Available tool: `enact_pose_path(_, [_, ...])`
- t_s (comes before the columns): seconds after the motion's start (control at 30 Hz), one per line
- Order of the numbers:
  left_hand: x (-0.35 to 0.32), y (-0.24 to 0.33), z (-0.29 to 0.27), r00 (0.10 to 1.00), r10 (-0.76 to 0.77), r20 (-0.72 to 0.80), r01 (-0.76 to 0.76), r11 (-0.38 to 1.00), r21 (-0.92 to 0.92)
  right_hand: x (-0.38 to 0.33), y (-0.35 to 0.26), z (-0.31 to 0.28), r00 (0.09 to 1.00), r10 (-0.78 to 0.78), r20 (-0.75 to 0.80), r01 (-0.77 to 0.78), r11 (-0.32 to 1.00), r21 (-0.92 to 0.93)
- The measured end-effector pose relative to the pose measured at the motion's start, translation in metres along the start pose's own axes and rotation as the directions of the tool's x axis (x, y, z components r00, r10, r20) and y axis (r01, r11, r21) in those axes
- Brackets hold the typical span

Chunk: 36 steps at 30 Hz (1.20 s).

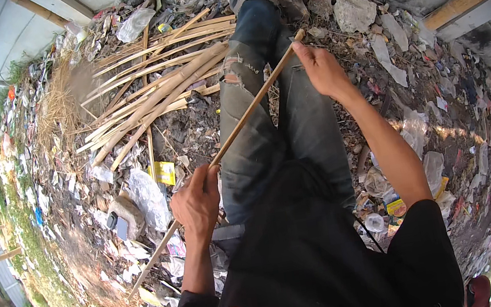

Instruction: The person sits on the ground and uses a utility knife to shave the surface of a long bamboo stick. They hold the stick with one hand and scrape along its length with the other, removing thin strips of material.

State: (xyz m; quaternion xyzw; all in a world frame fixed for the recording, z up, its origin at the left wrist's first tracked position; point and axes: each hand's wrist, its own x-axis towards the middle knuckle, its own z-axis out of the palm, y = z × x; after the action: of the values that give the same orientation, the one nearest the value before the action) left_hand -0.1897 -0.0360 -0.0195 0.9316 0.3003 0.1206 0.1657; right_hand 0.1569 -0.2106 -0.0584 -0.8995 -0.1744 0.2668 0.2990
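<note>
I hold a long thin bamboo strip (241,122) slanted across my legs in grey jeans (266,118). My left hand (197,204) grips the strip near its lower part, and the rest of it runs down past the hand toward the ground at lower left. My right hand (322,69) pinches the strip close to its upper end, over my right knee. Both arms come out of a black top.
A pile of split bamboo strips (165,83) lies on the ground to the left of my legs. The ground all around is strewn with litter, plastic bags (150,196) and stones (354,10). Wooden poles (464,0) and a grey wall border the area.
</note>
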Motion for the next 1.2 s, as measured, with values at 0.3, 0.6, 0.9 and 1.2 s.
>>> enact_pose_path(0.3, [-0.003, -0.002, -0.001, 0.999, -0.046, -0.015, 0.042, 0.977, -0.209, -0.038, -0.017, -0.021, 0.974, -0.126, -0.186, 0.225, 0.521, 0.823])
enact_pose_path(0.6, [0.002, 0.017, 0.01, 0.998, -0.047, -0.037, 0.035, 0.962, -0.272, -0.06, -0.06, 0.025, 0.955, -0.229, -0.189, 0.283, 0.5, 0.819])
enact_pose_path(0.9, [0.011, 0.035, 0.01, 0.992, -0.123, 0.002, 0.116, 0.928, -0.353, -0.107, -0.064, 0.084, 0.885, -0.462, -0.052, 0.388, 0.674, 0.629])
enact_pose_path(1.2, [0.012, 0.029, 0.01, 0.963, -0.23, 0.142, 0.269, 0.768, -0.581, -0.108, -0.073, 0.077, 0.915, -0.383, -0.123, 0.355, 0.626, 0.694])
